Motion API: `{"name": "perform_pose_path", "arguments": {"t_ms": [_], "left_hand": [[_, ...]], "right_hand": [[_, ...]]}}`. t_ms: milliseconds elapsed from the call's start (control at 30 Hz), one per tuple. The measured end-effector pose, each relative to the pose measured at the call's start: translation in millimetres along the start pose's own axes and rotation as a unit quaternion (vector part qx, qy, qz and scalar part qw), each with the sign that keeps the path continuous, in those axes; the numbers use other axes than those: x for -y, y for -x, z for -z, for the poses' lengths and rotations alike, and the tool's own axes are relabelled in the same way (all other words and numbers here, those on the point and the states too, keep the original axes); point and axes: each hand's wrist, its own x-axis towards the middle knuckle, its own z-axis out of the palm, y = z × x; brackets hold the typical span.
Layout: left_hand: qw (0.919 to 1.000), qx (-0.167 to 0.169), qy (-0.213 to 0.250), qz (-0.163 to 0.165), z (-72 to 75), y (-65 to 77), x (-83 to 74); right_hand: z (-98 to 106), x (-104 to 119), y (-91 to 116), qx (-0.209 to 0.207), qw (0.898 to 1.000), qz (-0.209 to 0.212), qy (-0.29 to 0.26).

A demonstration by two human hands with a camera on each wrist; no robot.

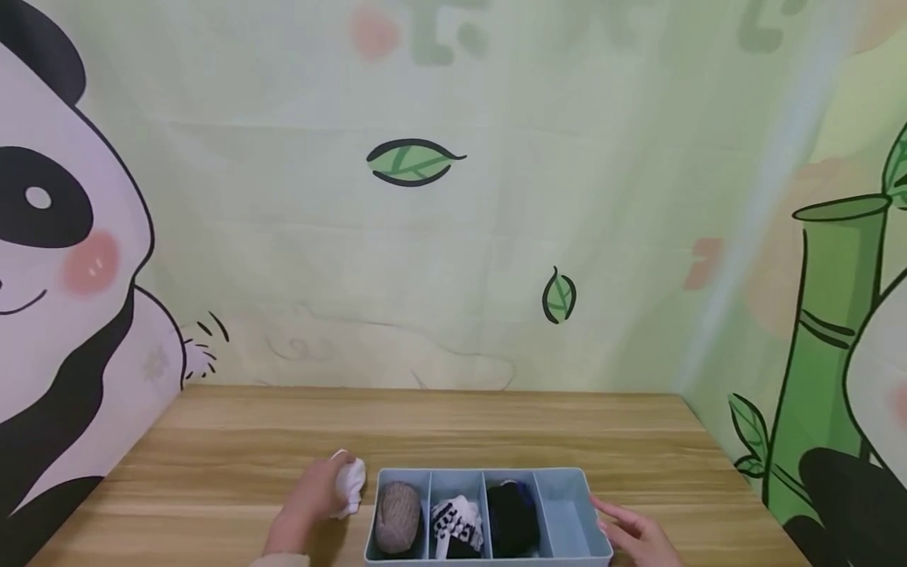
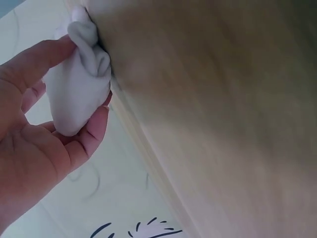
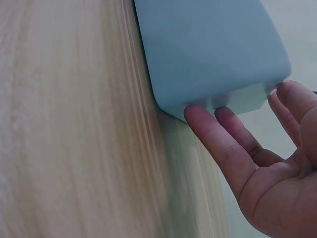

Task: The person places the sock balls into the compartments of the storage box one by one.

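Observation:
A balled white sock (image 2: 79, 84) is pinched between the thumb and curled fingers of my left hand (image 1: 319, 488), just left of the blue box. In the left wrist view, a soft fold shows near my thumb tip. The light blue box (image 1: 560, 473) has a row of compartments. From the left they hold a rolled grey-brown sock (image 1: 398, 516), a black-and-white patterned sock bundle (image 1: 457, 524) and a rolled black sock (image 1: 512, 516); the rightmost has nothing in it. My right hand (image 1: 638, 535) rests extended fingertips (image 3: 195, 114) against the box's right end.
The wooden table (image 1: 439, 421) reaches back to a pale green cloth backdrop (image 1: 283, 197). Printed pandas, leaves and a bamboo stalk (image 1: 836, 315) decorate the backdrop. The box stands along the table's near side.

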Motion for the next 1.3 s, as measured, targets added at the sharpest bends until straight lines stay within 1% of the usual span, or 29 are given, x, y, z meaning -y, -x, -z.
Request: {"name": "perform_pose_path", "arguments": {"t_ms": [133,233,300,367,467,533,633,733,900,1033,1300], "left_hand": [[1.0000,0.003,-0.005,0.006,1.2,-1.5,-0.6],[0.9998,0.011,-0.017,-0.001,2.3,-1.4,-2.1],[0.9997,0.014,-0.022,-0.005,2.2,-1.6,-3.5],[0.9996,0.016,-0.020,-0.010,1.6,-1.8,-4.7],[0.9998,0.019,-0.009,-0.003,2.4,-1.7,-7.0],[0.9997,0.025,-0.005,-0.004,4.0,-0.5,-8.2],[0.9993,0.037,0.002,0.004,5.5,2.0,-9.1],[0.9989,0.044,0.012,0.011,5.5,2.6,-8.3],[0.9990,0.038,0.020,0.014,4.7,1.6,-6.1],[0.9994,0.029,0.015,0.013,6.5,1.4,-5.6],[0.9993,0.013,0.014,0.032,12.7,2.6,-7.2]], "right_hand": [[-1,1,-2,0.006,1.000,0.004,-0.005],[-1,2,-1,0.010,1.000,0.002,-0.005],[0,4,-1,0.009,1.000,0.008,-0.005],[0,5,0,0.004,1.000,0.013,-0.007],[-1,7,0,-0.005,1.000,0.015,-0.003],[-1,6,0,-0.004,1.000,0.007,-0.003],[0,4,0,0.001,1.000,0.000,-0.001],[0,3,0,-0.002,1.000,-0.017,-0.005],[-1,4,1,-0.014,0.999,-0.031,0.001],[-3,6,3,-0.014,1.000,-0.028,-0.003],[-3,6,3,-0.015,1.000,-0.021,0.001]]}}
